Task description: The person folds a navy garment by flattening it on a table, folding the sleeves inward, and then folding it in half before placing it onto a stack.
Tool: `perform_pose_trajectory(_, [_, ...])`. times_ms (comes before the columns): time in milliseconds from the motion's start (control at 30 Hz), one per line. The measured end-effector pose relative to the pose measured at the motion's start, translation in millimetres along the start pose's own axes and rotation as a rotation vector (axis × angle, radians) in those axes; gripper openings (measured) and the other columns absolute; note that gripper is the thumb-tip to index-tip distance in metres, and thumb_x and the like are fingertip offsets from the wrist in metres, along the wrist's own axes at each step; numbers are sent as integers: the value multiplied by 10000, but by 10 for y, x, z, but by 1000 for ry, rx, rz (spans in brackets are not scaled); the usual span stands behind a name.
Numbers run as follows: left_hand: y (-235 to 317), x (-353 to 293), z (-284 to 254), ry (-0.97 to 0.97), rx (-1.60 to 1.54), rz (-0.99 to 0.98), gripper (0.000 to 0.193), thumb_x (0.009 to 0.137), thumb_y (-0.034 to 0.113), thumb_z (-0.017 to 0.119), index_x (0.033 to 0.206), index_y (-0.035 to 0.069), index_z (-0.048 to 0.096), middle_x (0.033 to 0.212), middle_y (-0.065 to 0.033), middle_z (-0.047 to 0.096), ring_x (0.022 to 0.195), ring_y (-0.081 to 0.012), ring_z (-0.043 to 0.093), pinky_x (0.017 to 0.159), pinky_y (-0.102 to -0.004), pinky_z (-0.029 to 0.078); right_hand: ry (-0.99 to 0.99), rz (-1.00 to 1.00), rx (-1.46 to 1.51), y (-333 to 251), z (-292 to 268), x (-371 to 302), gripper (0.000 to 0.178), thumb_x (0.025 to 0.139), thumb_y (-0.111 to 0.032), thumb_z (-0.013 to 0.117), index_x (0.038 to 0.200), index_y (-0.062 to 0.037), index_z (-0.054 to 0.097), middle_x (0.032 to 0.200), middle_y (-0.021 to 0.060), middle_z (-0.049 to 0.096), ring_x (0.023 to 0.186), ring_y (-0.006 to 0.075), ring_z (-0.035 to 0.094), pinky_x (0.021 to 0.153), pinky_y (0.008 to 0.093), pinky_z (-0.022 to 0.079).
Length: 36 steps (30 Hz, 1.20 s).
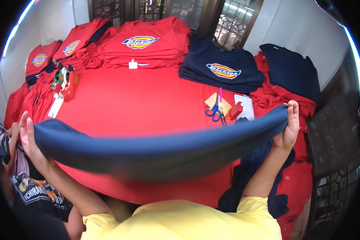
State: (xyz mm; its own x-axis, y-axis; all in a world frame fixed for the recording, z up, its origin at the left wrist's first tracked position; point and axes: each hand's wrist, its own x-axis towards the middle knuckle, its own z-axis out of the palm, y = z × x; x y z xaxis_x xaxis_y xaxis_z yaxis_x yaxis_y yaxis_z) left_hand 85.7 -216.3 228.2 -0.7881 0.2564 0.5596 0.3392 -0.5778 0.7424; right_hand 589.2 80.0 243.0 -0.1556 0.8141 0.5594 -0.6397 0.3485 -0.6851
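A navy T-shirt-like cloth garment [164,150] is stretched wide in the air across the front of the red-covered table [128,104], sagging in the middle and blurred along its lower edge. My left hand [33,140] grips its left end, with some fingers pointing up. At its other end my right hand [290,129] pinches a corner between thumb and fingers. Its collar and any print cannot be made out. Behind the garment, blue-handled scissors [215,112] lie near a small red tool [236,110], beyond which is a white paper pad [246,105].
Folded red shirts [148,44] and navy shirts [222,70] with a front logo are stacked along the back. A red tape-dispenser-like object [70,86] stands at left. Loose dark garments [248,176] lie at right. Beside me on the left sits another person in a printed black shirt [38,192].
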Motion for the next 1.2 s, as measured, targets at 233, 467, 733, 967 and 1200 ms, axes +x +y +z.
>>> perform_pose_trajectory(233, [-1136,942,1611,-351,278,-179,309,881,239,668,1090,13,642,1028,-45,619,952,-111,545,865,-269,415,-124,280,-214,252,-636,1034,212,916,-106,589,1108,-15,585,988,50,627,896,174,600,787,344,496])
perform_pose_trajectory(467, [-1368,2247,3405,-560,5,1,271,915,285,603,1125,121,659,1065,7,661,966,-110,577,853,-278,404,233,-96,-463,-697,-689,2925,275,959,-38,468,1201,69,540,1261,133,531,1159,241,477,963,413,465])
perform_pose_trajectory(733, [-3445,986,4554,-776,58,-180,260,893,20,480,1075,7,665,1023,-55,666,947,-145,594,865,-283,451,413,286,-1159,633,-2453,2999,116,791,-107,652,899,-87,686,868,75,671,834,221,644,692,370,525])
perform_pose_trajectory(967, [-4038,-498,3944,-1001,535,-140,719,854,244,665,1451,38,322,1477,-199,349,1387,-307,311,1116,-359,278,328,292,-1285,1594,-3265,1859,421,848,-38,597,1264,15,557,1129,153,647,963,272,638,825,343,494])
perform_pose_trajectory(1200, [-2481,-1382,1878,-833,572,-256,399,910,112,566,1288,-3,512,1322,-149,514,1285,-293,440,1071,-384,337,101,327,-1620,362,-2238,365,225,878,-153,587,995,26,656,946,163,670,862,311,643,752,398,484])
